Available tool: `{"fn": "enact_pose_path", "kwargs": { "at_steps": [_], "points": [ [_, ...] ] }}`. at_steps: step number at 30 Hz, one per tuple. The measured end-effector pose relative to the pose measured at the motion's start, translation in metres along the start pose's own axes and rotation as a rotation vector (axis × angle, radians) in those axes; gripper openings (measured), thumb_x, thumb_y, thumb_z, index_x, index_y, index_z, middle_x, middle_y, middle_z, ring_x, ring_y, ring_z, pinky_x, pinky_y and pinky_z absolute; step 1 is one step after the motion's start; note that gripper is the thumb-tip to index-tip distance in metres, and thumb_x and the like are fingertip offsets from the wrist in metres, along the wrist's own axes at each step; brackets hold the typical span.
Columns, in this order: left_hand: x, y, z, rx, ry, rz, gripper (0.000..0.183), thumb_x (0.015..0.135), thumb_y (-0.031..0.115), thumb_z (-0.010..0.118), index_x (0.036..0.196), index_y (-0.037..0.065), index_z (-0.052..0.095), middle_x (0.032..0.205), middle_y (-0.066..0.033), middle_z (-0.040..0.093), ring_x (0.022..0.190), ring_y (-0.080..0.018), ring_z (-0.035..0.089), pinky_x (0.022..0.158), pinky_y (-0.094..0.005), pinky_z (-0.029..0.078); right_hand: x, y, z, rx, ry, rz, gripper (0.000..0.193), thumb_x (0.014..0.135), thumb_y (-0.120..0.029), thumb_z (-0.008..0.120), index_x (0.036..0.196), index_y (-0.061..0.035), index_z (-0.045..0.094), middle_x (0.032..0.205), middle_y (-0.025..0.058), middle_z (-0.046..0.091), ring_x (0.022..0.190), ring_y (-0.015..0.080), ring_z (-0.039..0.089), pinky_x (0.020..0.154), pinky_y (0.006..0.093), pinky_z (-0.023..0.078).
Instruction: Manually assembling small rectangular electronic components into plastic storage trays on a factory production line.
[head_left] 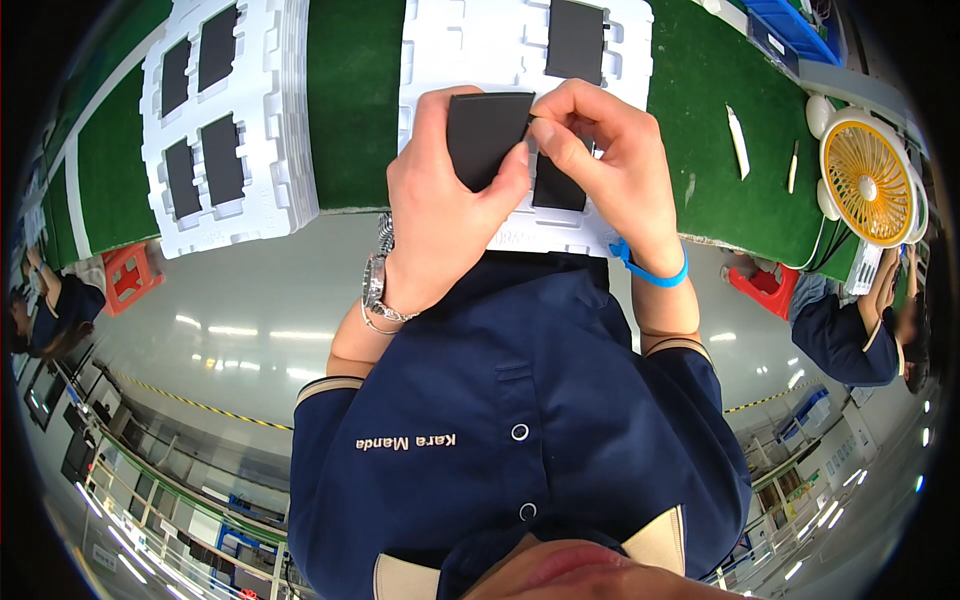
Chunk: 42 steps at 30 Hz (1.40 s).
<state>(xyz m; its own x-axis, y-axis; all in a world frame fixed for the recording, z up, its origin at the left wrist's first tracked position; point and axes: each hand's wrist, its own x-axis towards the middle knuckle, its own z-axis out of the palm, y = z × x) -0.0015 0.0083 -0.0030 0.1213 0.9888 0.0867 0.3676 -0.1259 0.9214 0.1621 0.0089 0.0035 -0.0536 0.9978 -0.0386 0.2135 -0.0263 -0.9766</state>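
A flat black rectangular piece (487,140) is held up in my left hand (437,200), the thumb on one side and the fingers around the other. My right hand (630,165) is closed in a pinch at the piece's upper right edge; what lies between its fingertips is too small to make out. Beneath both hands lies a white moulded tray (430,45). One black piece (575,42) rests in its far right pocket, and another black piece (560,187) in the near pocket is partly hidden by my right hand.
On the green tabletop (350,120), a stack of white trays (285,130) with several black pieces stands left. To the right are a white tube-like tool (738,143), a thin tool (793,168), a yellow-and-white fan (868,185) and a blue bin (795,30). People sit at both sides.
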Motion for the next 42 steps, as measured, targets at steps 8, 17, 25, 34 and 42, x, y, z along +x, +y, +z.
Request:
{"fn": "enact_pose_path", "kwargs": {
  "at_steps": [8, 17, 25, 34, 42],
  "points": [
    [0.000, 0.000, 0.000, -0.028, -0.015, -0.027, 0.046, 0.077, 0.009, 0.074, 0.114, 0.002, 0.048, 0.087, -0.0116, 0.066, 0.073, -0.0228, 0.068, 0.066, -0.0327, 0.055, -0.001, -0.001, -0.003, 0.209, -0.024, 0.146, 0.009, 0.088, -0.007, 0.068, 0.091, 0.0017, 0.065, 0.081, 0.0003, 0.064, 0.076, 0.0070, 0.058, 0.073, 0.0233, 0.049],
    [0.001, -0.002, -0.006, -0.304, -0.183, -0.211, 0.043, 0.078, 0.007, 0.072, 0.112, 0.001, 0.047, 0.089, -0.0091, 0.065, 0.073, -0.0174, 0.066, 0.068, -0.0303, 0.054, 0.007, 0.002, -0.019, 0.418, -0.256, 0.234, 0.011, 0.091, -0.008, 0.066, 0.091, 0.0028, 0.064, 0.079, 0.0023, 0.062, 0.073, 0.0088, 0.057, 0.070, 0.0236, 0.048],
    [0.003, -0.004, -0.008, -0.690, -0.279, -0.311, 0.032, 0.089, 0.005, 0.065, 0.115, 0.000, 0.045, 0.092, -0.0081, 0.065, 0.074, -0.0138, 0.064, 0.068, -0.0277, 0.054, 0.010, 0.011, -0.017, 0.599, -0.294, 0.296, 0.017, 0.094, -0.013, 0.063, 0.098, 0.0033, 0.067, 0.083, 0.0043, 0.066, 0.074, 0.0096, 0.059, 0.072, 0.0244, 0.050],
    [0.001, -0.007, -0.008, -0.774, -0.265, -0.301, 0.025, 0.102, 0.017, 0.047, 0.118, -0.001, 0.045, 0.093, -0.0106, 0.065, 0.075, -0.0143, 0.065, 0.069, -0.0268, 0.053, 0.017, 0.002, -0.023, 0.326, -0.178, 0.139, 0.024, 0.098, -0.020, 0.056, 0.107, 0.0006, 0.063, 0.084, 0.0035, 0.063, 0.079, 0.0111, 0.058, 0.076, 0.0258, 0.048],
    [0.000, -0.011, -0.008, -0.608, -0.269, -0.251, 0.029, 0.102, 0.020, 0.046, 0.120, -0.002, 0.047, 0.096, -0.0105, 0.064, 0.083, -0.0159, 0.064, 0.076, -0.0298, 0.052, 0.037, -0.011, -0.017, 0.113, -0.298, 0.077, 0.027, 0.093, -0.013, 0.064, 0.117, -0.0013, 0.060, 0.096, 0.0034, 0.065, 0.091, 0.0119, 0.061, 0.084, 0.0263, 0.048]
  ]
}}
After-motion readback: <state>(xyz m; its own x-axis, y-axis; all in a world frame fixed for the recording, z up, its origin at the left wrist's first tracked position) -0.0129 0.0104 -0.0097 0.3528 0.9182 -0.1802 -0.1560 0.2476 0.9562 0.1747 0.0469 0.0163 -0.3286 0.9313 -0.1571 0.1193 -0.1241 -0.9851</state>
